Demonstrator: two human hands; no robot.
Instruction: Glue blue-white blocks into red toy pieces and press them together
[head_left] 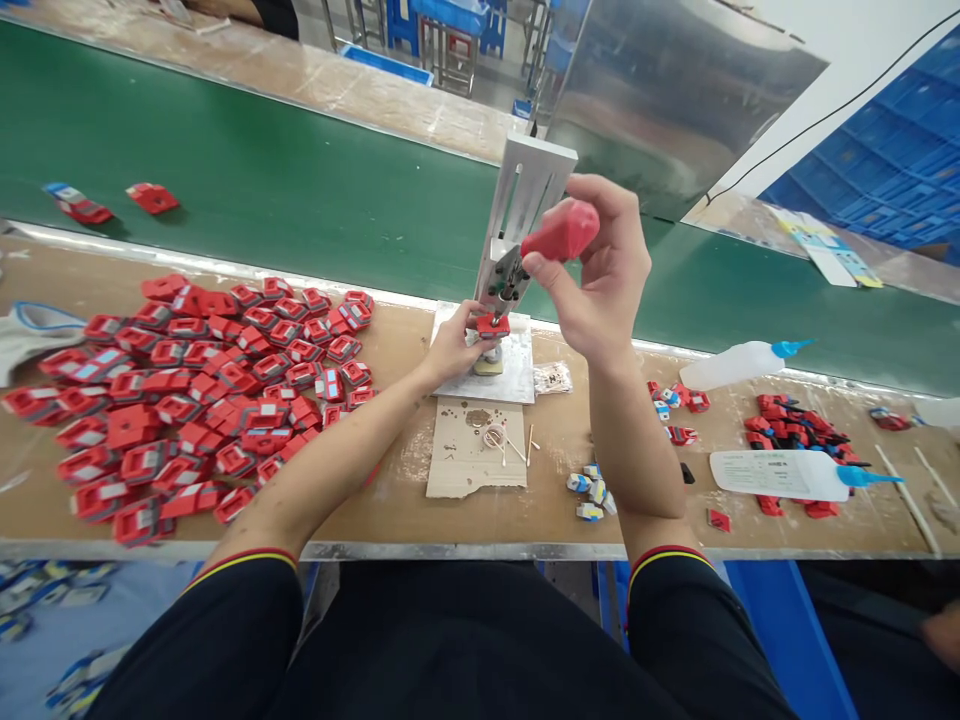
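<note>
A small hand press (517,215) stands on a white base plate (517,375) at the far edge of the workbench. My right hand (600,270) is closed around the press's red lever knob (564,232). My left hand (452,345) pinches a small red toy part (492,325) seated on the fixture under the press head. A big heap of similar red parts (202,390) lies on the bench to the left of my left arm.
A cardboard scrap (472,455) with sticks lies before the press. Two white glue bottles with blue tips (739,362) (787,473), red and black parts (799,430) and small blue-white pieces (592,495) lie at right. The green conveyor belt (300,190) carries two red parts (112,200).
</note>
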